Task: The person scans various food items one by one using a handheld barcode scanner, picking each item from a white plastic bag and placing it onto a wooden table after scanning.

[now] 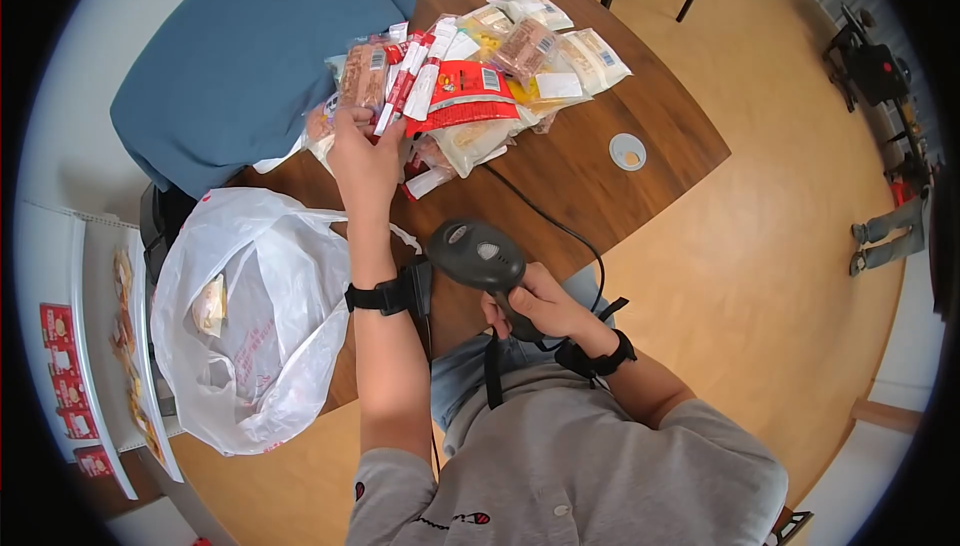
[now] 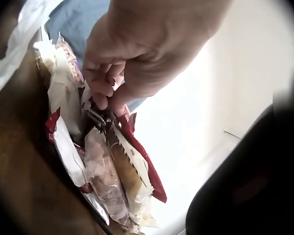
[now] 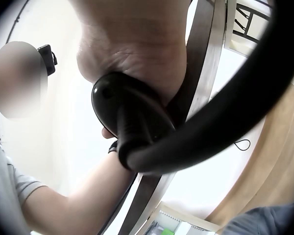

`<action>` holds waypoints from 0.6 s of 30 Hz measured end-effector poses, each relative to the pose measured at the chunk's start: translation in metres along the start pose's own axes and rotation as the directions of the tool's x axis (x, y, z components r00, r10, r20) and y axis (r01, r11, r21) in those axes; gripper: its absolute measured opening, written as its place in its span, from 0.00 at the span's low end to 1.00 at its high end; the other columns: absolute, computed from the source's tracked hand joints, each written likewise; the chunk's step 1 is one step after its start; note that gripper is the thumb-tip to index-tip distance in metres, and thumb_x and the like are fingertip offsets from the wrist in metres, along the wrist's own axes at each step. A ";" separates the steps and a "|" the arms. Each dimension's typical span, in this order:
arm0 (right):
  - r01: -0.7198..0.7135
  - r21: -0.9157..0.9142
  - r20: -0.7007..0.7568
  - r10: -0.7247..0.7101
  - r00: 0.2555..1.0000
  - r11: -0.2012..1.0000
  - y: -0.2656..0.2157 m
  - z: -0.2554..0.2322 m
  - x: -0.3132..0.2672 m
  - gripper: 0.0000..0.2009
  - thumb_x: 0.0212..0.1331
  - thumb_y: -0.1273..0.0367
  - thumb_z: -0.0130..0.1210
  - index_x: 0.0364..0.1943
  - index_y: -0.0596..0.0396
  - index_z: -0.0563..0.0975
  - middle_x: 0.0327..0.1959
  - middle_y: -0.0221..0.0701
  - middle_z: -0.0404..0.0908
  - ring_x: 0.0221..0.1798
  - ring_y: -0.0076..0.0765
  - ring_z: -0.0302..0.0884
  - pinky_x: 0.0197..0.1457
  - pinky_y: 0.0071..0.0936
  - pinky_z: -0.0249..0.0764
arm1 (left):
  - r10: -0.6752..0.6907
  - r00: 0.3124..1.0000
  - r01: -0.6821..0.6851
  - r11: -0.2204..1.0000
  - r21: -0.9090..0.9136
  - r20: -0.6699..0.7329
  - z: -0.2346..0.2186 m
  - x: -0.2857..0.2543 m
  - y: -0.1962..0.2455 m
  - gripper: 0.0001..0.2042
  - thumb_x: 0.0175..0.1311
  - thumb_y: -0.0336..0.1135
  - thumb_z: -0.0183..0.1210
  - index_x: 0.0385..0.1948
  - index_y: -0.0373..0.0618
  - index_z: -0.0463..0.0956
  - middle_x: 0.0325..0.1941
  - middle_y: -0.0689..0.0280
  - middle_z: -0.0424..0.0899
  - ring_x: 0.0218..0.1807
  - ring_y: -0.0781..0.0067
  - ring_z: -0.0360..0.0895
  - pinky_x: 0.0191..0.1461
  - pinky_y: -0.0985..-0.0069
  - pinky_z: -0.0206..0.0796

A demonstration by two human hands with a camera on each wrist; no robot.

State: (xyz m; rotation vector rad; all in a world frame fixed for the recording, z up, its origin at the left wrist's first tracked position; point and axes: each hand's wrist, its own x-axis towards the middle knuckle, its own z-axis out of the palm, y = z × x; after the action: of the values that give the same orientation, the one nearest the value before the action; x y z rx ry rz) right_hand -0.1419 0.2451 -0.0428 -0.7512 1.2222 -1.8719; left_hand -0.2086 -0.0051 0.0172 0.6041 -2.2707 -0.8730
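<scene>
A pile of snack packets lies on the wooden table, with a red packet [image 1: 465, 96] near its middle and white-and-red stick packs [image 1: 405, 81] beside it. At the pile's left edge my left hand [image 1: 368, 161] pinches the lower end of a brown packet [image 1: 362, 74]. In the left wrist view, the curled fingers and thumb of my left hand [image 2: 137, 58] meet above several packets [image 2: 105, 171]; what lies between them is mostly hidden. My right hand [image 1: 545, 301] grips the handle of a black handheld scanner [image 1: 480, 254], its head toward the upper left. The right wrist view shows the handle's end [image 3: 122, 105] and cable.
An open white plastic bag [image 1: 290, 276] with a small packet inside stands left of my left forearm. Blue cloth [image 1: 260, 56] lies behind it. The scanner's black cable [image 1: 545, 211] crosses the table, and a small round dish [image 1: 628, 152] sits near the right edge.
</scene>
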 end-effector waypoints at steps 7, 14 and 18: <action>-0.020 0.016 0.041 0.019 0.999 1.000 0.004 -0.003 0.002 0.33 0.64 0.38 0.46 0.41 0.61 0.75 0.30 0.31 0.78 0.26 0.26 0.79 0.31 0.22 0.72 | -0.107 0.994 0.101 0.969 -0.227 -0.014 -0.053 -0.028 -0.014 0.10 0.60 0.29 0.65 0.41 0.35 0.79 0.26 0.61 0.84 0.25 0.77 0.80 0.31 0.80 0.69; -0.052 0.012 0.052 0.051 0.997 0.999 -0.005 0.000 0.004 0.33 0.64 0.38 0.47 0.40 0.60 0.76 0.30 0.31 0.79 0.26 0.25 0.79 0.29 0.22 0.71 | -0.379 0.827 0.547 0.377 -0.747 0.415 -0.084 -0.117 -0.045 0.12 0.72 0.31 0.54 0.50 0.32 0.72 0.35 0.56 0.84 0.26 0.77 0.79 0.29 0.87 0.66; 0.011 -0.058 0.120 -0.004 0.993 0.998 0.000 -0.001 0.006 0.31 0.64 0.40 0.50 0.38 0.59 0.76 0.30 0.30 0.79 0.25 0.25 0.79 0.29 0.21 0.71 | -0.345 0.818 0.568 0.368 -0.736 0.459 -0.073 -0.128 -0.053 0.08 0.75 0.35 0.51 0.41 0.39 0.71 0.23 0.66 0.79 0.20 0.81 0.74 0.22 0.88 0.59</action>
State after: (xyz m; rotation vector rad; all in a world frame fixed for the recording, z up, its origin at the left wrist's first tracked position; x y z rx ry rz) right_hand -0.1462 0.2405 -0.0430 -0.8879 1.2041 -1.7762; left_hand -0.0590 0.0049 -0.0269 0.6719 -1.4579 -2.2768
